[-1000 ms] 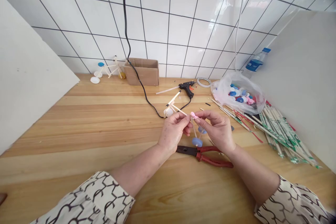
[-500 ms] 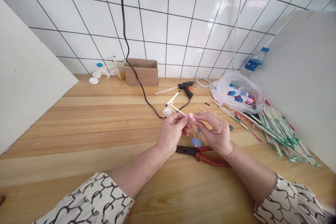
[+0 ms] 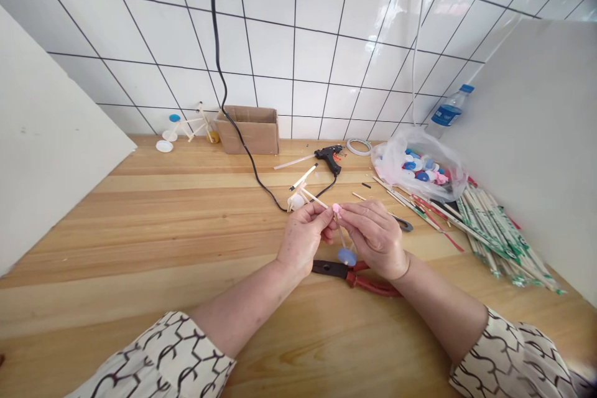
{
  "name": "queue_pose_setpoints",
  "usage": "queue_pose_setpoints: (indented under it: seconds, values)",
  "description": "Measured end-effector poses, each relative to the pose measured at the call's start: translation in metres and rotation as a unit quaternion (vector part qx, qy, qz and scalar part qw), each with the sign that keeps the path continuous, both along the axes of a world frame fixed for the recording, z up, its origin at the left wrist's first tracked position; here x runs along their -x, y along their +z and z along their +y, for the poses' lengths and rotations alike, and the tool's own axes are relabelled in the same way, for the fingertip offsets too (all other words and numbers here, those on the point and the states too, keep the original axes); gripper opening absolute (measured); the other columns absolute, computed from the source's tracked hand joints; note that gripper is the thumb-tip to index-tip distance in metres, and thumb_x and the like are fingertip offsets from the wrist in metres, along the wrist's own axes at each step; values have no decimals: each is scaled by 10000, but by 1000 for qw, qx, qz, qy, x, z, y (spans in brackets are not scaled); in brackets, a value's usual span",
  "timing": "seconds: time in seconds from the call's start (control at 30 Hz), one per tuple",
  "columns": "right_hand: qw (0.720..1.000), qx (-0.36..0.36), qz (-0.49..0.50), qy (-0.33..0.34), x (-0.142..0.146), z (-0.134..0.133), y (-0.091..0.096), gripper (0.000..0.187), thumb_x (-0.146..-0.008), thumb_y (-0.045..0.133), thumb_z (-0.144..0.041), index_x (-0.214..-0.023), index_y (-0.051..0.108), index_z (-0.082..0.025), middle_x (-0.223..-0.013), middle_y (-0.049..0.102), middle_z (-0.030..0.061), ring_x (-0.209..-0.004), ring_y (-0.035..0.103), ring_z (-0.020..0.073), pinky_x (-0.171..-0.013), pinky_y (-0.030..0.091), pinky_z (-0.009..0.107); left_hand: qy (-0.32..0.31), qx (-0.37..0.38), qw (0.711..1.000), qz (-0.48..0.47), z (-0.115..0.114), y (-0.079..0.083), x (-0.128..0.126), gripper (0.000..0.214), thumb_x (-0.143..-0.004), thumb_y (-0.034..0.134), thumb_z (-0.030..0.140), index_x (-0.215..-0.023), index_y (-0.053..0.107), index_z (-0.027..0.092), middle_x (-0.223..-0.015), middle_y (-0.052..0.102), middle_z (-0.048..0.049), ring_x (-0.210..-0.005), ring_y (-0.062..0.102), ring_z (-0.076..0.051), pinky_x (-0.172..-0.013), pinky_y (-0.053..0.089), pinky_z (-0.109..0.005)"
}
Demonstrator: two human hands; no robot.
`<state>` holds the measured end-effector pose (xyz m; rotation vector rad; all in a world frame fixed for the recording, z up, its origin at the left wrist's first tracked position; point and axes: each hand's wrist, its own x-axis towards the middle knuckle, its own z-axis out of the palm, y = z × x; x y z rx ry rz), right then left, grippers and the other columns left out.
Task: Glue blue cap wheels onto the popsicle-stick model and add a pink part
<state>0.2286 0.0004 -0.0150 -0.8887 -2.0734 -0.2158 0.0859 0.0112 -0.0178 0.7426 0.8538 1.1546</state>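
Observation:
My left hand [image 3: 301, 237] and my right hand [image 3: 373, 237] meet above the wooden table [image 3: 140, 224]. Between their pinched fingertips they hold a small stick model [image 3: 342, 237]. It is made of thin wooden sticks, with a pink cap [image 3: 336, 208] at the top and a blue cap [image 3: 346, 255] hanging at the bottom. My left fingers pinch the sticks just beside the pink cap. My right fingers close on the same spot from the right. Red-handled pliers [image 3: 359, 276] lie on the table just under my hands.
A black glue gun [image 3: 330, 157] with its cord [image 3: 242, 137] lies behind my hands, beside another stick piece [image 3: 301, 191]. A bag of caps [image 3: 420, 165], bundled chopsticks [image 3: 494, 230], a water bottle [image 3: 448, 111], a tape roll [image 3: 360, 146], a cardboard box [image 3: 248, 129] and a finished stick bicycle [image 3: 189, 126] stand around.
Both hands have shifted slightly left and closer together, still pinching the stick model. My right hand has closed over more of it.

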Motion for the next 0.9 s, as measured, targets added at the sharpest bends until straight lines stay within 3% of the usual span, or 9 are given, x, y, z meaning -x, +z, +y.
queue_pose_setpoints:
  seconds: [0.4,0.6,0.73,0.9]
  values:
    - [998,-23,-58,-13,2,-2,3,305,-839,524,-87,-1097,615,-221,-991,713,75,-874,664,198,-712,478,351,5,1,1000,-5,0,2,0,238,-620,737,300,-583,570,135,-511,575,26,-417,470,-57,-419,382,-180]
    - [997,61,43,-26,6,-6,12,236,-858,523,-146,-1018,654,-260,-975,709,45,-882,650,194,-749,480,342,-4,-13,1000,-10,1,3,1,204,-639,713,282,-608,572,138,-528,588,21,-434,484,-61,-437,405,-185]
    - [980,138,133,-46,6,-6,18,128,-840,571,-195,-931,652,-234,-884,705,26,-793,645,163,-719,494,296,-8,-19,1000,-6,-1,3,1,178,-657,694,265,-620,573,139,-537,589,20,-437,489,-67,-436,409,-192]
    - [965,208,157,-38,3,-3,16,208,-782,646,-261,-980,636,-199,-882,686,45,-800,628,177,-724,497,308,-13,-24,1000,5,-1,2,2,170,-663,690,263,-627,582,137,-546,584,22,-435,493,-68,-441,404,-199]
